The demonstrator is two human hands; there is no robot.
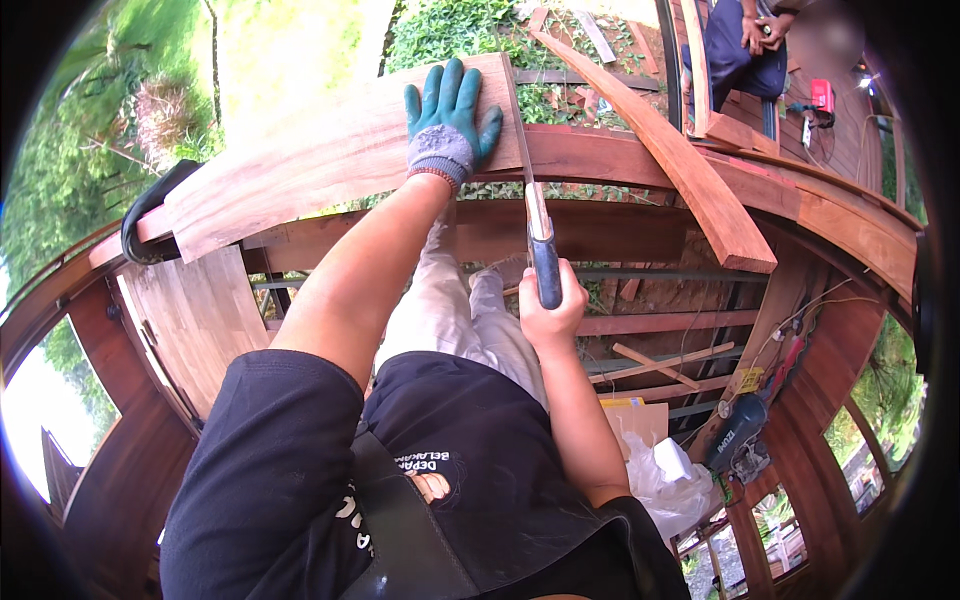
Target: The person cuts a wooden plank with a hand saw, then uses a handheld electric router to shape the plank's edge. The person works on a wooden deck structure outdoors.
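Observation:
My left hand (446, 118), in a grey and green work glove, lies flat with fingers spread on a wide wooden board (300, 150). The board rests across a reddish wooden rail (590, 158). In my bare right hand (556, 308) is the dark handle of a hand saw (537, 225), fingers wrapped around it. Its thin blade runs away from me along the board's right end, seen nearly edge-on. Whether the teeth are in the wood I cannot tell.
A long curved plank (680, 160) lies across the rail to the right. Below are crossed wooden sticks (660, 365), a white plastic bag (665, 490) and a dark green cylinder (738, 430). At top right another person's hands (765, 32) show near a red tool (822, 98).

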